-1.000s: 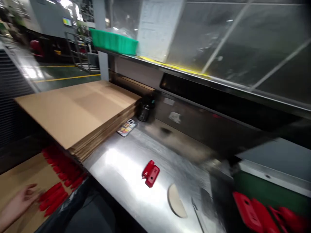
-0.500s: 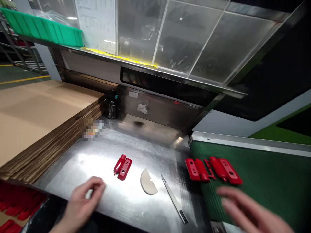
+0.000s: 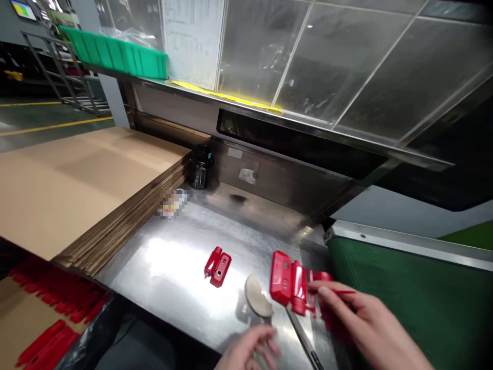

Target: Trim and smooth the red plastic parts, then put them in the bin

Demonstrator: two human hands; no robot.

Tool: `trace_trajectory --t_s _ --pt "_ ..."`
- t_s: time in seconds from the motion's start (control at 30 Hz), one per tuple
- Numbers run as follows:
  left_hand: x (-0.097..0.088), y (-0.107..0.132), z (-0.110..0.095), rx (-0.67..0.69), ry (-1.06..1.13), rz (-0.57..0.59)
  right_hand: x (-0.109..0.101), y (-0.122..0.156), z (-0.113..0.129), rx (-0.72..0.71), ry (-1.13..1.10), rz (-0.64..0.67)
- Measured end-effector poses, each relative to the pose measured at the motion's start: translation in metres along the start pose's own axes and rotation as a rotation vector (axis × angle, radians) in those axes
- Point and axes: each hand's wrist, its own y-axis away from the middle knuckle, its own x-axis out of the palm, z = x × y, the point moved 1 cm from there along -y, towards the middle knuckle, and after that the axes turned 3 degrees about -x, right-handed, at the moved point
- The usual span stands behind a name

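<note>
My right hand [image 3: 362, 321] grips the red part [image 3: 292, 280]; left hand [image 3: 250, 352], loosely curled, near the blade [image 3: 302, 336], risks a cut

A single head-worn camera looked forward and down, close above a steel table [image 3: 181, 257]; both hands showed at the near edge, glass panels [image 3: 346, 61] far behind.

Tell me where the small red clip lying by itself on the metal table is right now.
The small red clip lies near the middle of the metal table, left of the tan half-round disc, clear of both hands.
</note>
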Motion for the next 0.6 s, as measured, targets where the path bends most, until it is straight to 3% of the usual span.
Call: trace_trajectory --t_s 0.07,0.17,0.3,0.43,0.6 --pt "-0.009 0.003 -0.024 0.058 0.071 -0.036 0.043 0.013 0.015 -0.008 -0.22 0.147" --pt "-0.025 0.018 -0.068 0.112 0.22 -0.001 0.096 0.016 0.031 -0.105 -0.345 0.283" --pt "-0.047 0.044 -0.096 0.125 0.329 -0.006 0.142 0.011 0.04 -0.148 -0.436 0.316" --pt "-0.059 0.061 -0.091 0.114 0.342 -0.074 0.162 0.01 0.047 -0.148 -0.408 0.361" --pt "-0.066 0.071 -0.083 0.123 0.421 -0.198 0.148 0.007 0.029 -0.286 -0.23 0.286"
